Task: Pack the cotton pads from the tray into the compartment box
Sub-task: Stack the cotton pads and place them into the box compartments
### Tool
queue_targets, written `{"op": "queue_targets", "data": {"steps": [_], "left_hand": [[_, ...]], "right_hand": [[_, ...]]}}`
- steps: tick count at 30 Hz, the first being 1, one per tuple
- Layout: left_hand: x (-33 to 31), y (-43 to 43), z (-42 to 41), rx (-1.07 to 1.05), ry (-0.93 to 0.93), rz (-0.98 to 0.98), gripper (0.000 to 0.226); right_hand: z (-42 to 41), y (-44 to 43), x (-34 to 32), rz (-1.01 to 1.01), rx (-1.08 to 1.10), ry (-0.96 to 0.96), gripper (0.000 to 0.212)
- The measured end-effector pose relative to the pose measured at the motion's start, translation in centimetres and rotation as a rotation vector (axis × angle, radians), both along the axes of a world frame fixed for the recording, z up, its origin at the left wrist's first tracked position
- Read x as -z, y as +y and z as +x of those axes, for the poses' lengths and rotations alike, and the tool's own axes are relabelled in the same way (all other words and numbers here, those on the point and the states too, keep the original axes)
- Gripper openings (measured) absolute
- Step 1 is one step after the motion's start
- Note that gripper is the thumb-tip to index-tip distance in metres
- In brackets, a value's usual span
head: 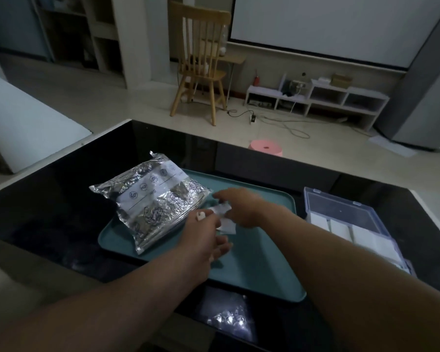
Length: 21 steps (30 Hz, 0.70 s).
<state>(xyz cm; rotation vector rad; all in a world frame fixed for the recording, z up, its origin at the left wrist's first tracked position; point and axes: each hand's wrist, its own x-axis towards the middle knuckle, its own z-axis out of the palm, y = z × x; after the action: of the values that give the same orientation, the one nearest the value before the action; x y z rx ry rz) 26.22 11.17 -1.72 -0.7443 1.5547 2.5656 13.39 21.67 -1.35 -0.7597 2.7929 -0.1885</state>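
Observation:
A teal tray [259,270] lies on the black table. On its left part rests a crinkled silver foil bag [153,199] with a clear printed window. Both hands meet over the middle of the tray, just right of the bag. My right hand [241,207] grips a small bunch of white cotton pads [225,218] from above. My left hand [203,232] pinches the same white pads from the near side. To the right of the tray stands the clear compartment box [341,214] with its lid open; white pads [366,237] fill its near compartments.
The black glossy table [48,212] ends just past the tray's far edge. A pink stool [266,147] stands on the floor beyond it, a wooden chair [201,62] farther back. A crumpled clear wrapper [229,318] lies on the table near me.

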Motion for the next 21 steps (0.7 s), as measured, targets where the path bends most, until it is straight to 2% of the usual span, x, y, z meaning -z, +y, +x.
{"op": "queue_targets", "data": {"steps": [2, 5, 7, 10, 12, 14, 16, 18, 21], "left_hand": [[0.2, -0.1, -0.2, -0.005, 0.004, -0.008, 0.014], [0.3, -0.2, -0.7, -0.002, 0.018, 0.01, 0.009], [0.3, -0.1, -1.1, -0.002, 0.039, -0.004, 0.009], [-0.2, 0.9, -1.4, 0.022, 0.098, -0.028, 0.01], [-0.3, 2.0, -1.3, 0.095, 0.146, -0.038, 0.014], [-0.5, 3.5, -1.2, 0.198, 0.194, -0.034, 0.018], [-0.7, 5.3, -0.9, 0.301, 0.226, -0.066, 0.019], [-1.0, 6.6, -0.6, 0.362, 0.206, -0.089, 0.013], [-1.3, 7.9, -0.5, 0.46, 0.161, -0.044, 0.008]], "right_hand": [[-0.5, 0.0, 0.0, 0.09, -0.024, 0.016, 0.036], [0.2, 1.3, -0.3, 0.087, 0.042, -0.028, 0.024], [1.2, 3.1, -0.5, -0.09, 0.177, -0.073, 0.013], [4.1, 5.8, -1.9, -0.524, 0.418, -0.208, 0.013], [6.7, 7.1, -3.3, -0.698, 0.464, -0.301, 0.015], [9.4, 7.7, -4.2, -0.703, 0.458, -0.293, 0.02], [11.6, 8.4, -4.4, -0.637, 0.452, -0.203, 0.024], [13.1, 9.0, -4.2, -0.571, 0.433, -0.116, 0.026], [14.1, 11.2, -4.2, -0.625, 0.506, -0.136, 0.028]]}}
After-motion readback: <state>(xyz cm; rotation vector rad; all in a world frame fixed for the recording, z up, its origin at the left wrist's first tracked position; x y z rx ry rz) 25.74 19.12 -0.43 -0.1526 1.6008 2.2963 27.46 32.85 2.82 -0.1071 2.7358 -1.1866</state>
